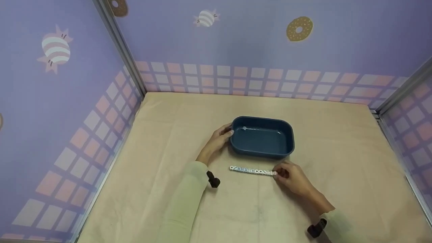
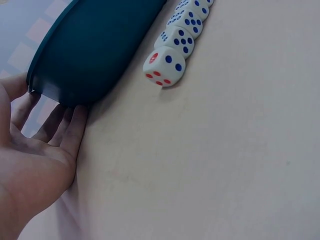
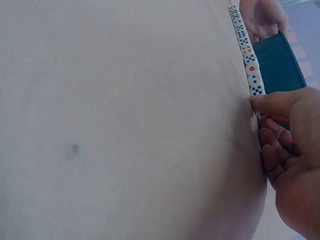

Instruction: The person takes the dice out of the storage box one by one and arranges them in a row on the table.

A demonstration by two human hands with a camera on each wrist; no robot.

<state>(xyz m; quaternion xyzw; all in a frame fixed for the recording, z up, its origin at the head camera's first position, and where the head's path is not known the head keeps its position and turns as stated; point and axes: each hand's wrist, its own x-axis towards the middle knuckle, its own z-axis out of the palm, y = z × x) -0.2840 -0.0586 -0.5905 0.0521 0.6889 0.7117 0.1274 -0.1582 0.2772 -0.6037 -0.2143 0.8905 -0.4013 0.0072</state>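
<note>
A dark blue rectangular box [image 1: 263,155] with rounded corners stands on the cloth-covered table. My left hand [image 1: 217,140] holds its left end, thumb up at the rim and the other fingers low against the outer wall. In front of the box runs a straight row of white dice [image 1: 251,170], set side by side. Blue and red pips show on the dice [image 2: 165,67] in the left wrist view. My right hand [image 1: 293,177] pinches the right end of the row between thumb [image 3: 272,104] and fingers. That end die is mostly hidden by the thumb.
A pale cloth [image 1: 162,135] covers the table. Purple panels with a pink and white checked band [image 1: 222,81] enclose the back, left and right sides. A metal post [image 1: 123,47] rises at the back left corner.
</note>
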